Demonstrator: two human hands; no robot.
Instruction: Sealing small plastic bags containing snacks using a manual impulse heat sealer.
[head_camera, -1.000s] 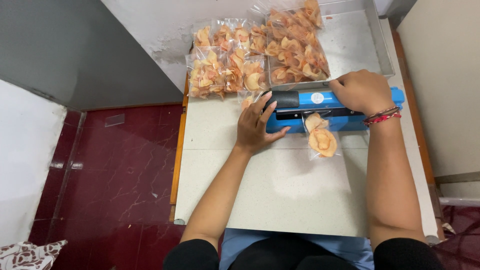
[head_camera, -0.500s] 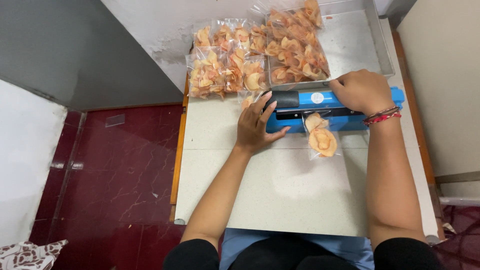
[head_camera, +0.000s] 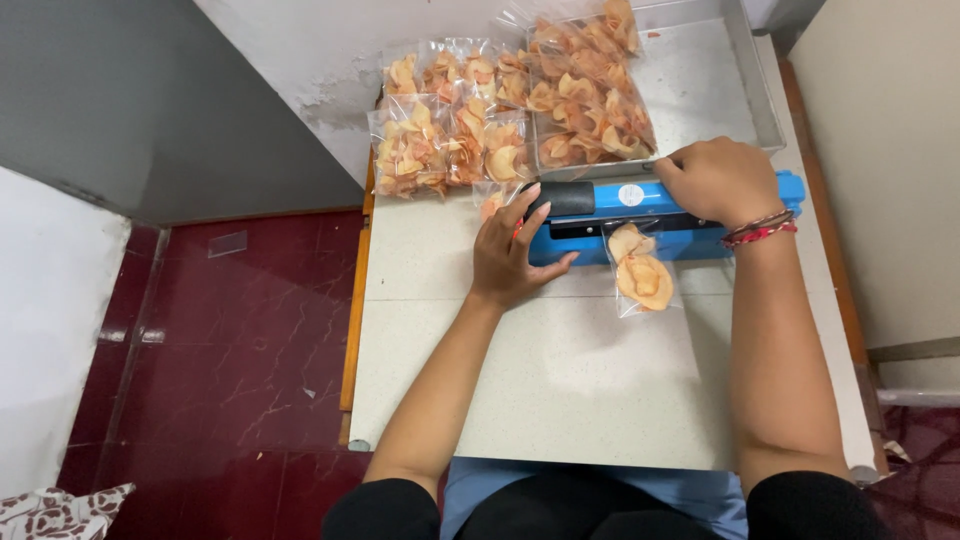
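I have my right hand (head_camera: 718, 180) curled over the far bar of the blue sealer (head_camera: 660, 215), pressing it down on the mouth of a small clear bag of chips (head_camera: 640, 272) lying near me. My left hand (head_camera: 510, 250) rests flat, fingers spread, steadying the sealer's left end. Sealing is underway, I judge; next calls for lifting the bar evenly

Small home-based snack-packing corner, not factory. Blue tabletop heat sealer (head_camera: 650, 215) on speckled pale surface (head_camera: 560, 380). Clear bag of orange chips (head_camera: 640, 272) clamped in sealer. Stack of filled chip bags (head_camera: 450, 140) beside metal tray (head_camera: 760, 100). Dark red tiled floor (head_camera: 230, 340), peeling painted wall (head_camera: 330, 70).
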